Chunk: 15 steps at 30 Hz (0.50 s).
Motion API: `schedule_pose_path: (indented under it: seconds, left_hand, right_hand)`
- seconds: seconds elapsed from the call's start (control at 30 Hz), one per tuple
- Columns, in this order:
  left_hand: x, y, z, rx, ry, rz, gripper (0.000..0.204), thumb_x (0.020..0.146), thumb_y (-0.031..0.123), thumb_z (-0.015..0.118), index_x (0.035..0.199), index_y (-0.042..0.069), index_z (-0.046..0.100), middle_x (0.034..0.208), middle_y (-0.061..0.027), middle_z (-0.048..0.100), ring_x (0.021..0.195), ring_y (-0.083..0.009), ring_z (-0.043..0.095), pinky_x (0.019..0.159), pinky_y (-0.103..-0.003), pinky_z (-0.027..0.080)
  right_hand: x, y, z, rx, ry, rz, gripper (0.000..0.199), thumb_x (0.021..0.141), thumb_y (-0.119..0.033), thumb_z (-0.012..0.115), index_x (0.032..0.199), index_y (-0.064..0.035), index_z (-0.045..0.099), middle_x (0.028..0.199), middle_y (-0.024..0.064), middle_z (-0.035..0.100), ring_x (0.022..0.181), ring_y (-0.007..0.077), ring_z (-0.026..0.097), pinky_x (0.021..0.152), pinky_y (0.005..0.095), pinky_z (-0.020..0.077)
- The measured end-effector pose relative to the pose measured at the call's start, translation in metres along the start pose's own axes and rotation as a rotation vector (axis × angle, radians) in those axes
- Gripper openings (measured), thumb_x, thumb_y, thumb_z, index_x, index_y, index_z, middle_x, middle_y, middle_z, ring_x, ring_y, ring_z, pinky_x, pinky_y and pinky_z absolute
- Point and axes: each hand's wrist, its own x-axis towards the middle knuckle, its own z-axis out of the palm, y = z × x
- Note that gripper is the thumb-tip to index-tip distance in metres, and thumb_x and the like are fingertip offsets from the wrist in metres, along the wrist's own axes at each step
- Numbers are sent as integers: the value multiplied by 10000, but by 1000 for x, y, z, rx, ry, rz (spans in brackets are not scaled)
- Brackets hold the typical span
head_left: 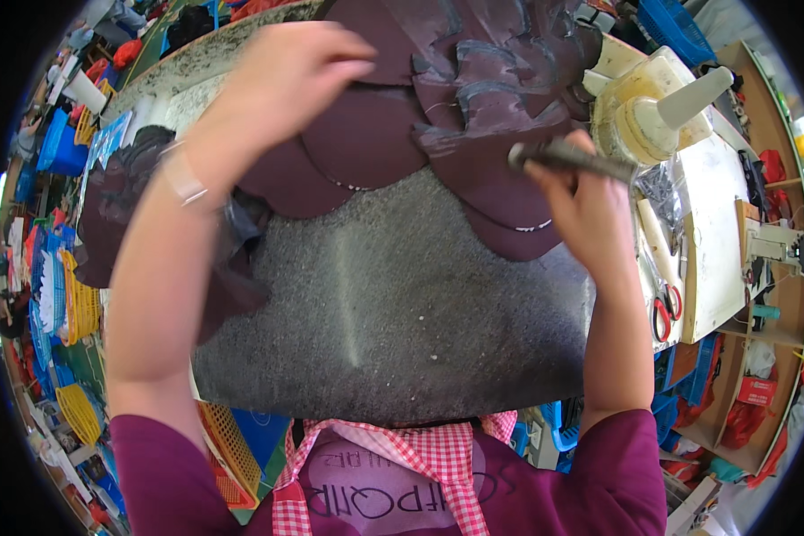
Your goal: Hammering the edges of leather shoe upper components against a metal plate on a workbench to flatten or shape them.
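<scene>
My left hand (281, 76) rests palm down on a pile of dark maroon cut leather pieces (438, 107) at the far side of a grey speckled work table (393, 304). Its fingers press the top of the pile. My right hand (572, 196) grips a dark, glue-crusted brush handle (567, 157) over the right part of the pile. Several pieces show pale smeared streaks on their surface. The brush's bristle end is hidden.
A cream glue pot (652, 116) with a white cone spout stands to the right of the pile. Red-handled scissors (665, 313) lie on a white board beside it. More dark pieces (116, 205) hang at the table's left. Blue and yellow baskets line the left side.
</scene>
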Motion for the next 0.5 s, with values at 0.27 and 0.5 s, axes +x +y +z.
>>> schedule_pose_path:
  seconds: [0.27,0.5]
  left_hand:
    - [86,82,143,-164,49,-65,246,942,177,776,1163,69,771,1033,-157,763,1015,-355,740,877,-448,596]
    - [7,125,41,-292,240,181,149,871,60,820,1001,82,750,950,-64,730,872,-279,699,787,-384,573]
  right_hand:
    - [99,73,8,-279,65,64,436,999,-373,726,1167,29,737,1135,288,751,1145,476,700,984,547,545]
    - [56,49,-13,144,70,-63,466,933,-374,827,1140,34,742,1036,189,769,952,356,738,865,426,568]
